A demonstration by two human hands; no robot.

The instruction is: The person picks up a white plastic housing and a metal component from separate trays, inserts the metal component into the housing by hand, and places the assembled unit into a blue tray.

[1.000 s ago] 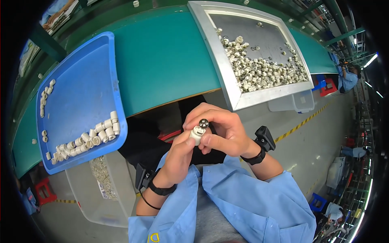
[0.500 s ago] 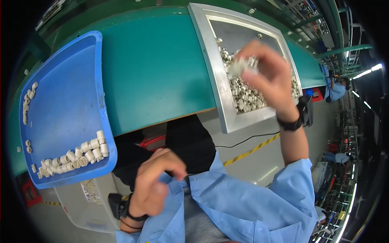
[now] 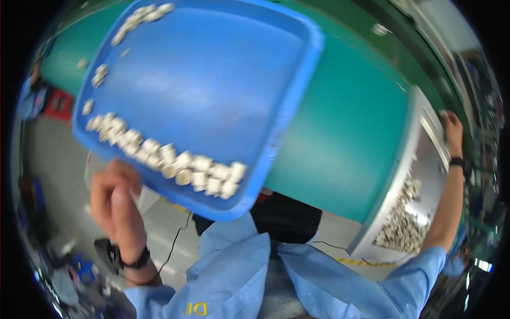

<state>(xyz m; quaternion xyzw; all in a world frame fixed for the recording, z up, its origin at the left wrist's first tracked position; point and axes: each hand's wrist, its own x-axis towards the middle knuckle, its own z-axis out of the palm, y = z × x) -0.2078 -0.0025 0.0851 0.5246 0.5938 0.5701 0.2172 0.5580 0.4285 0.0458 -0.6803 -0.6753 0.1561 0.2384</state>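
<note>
A blue tray (image 3: pixel 207 95) lies on the green bench; short white cylindrical caps (image 3: pixel 199 178) line its near edge, with more along its left side. My left hand (image 3: pixel 119 204) is at the tray's near left corner, fingers curled and smeared by motion, so I cannot tell whether it holds anything. Far to the right, my right hand (image 3: pixel 452 130) reaches past the metal-framed tray (image 3: pixel 390 186), its fingers bent together. A tiny white spot shows at those fingertips, too small to name. Small whitish, metallic-looking parts (image 3: pixel 401 231) are heaped inside the framed tray, partly behind my right forearm.
Green bench surface (image 3: pixel 340 133) lies between the two trays. Beyond it runs a darker green strip carrying a white piece (image 3: pixel 380 29). A red crate (image 3: pixel 58 105) and a person's blue sleeve are at the far left. A cable (image 3: pixel 178 234) hangs below the blue tray.
The view has swung left, bringing the blue tray to the middle. My right hand has gone from above the heaped parts to the framed tray's far side. My left hand has moved to the blue tray's edge.
</note>
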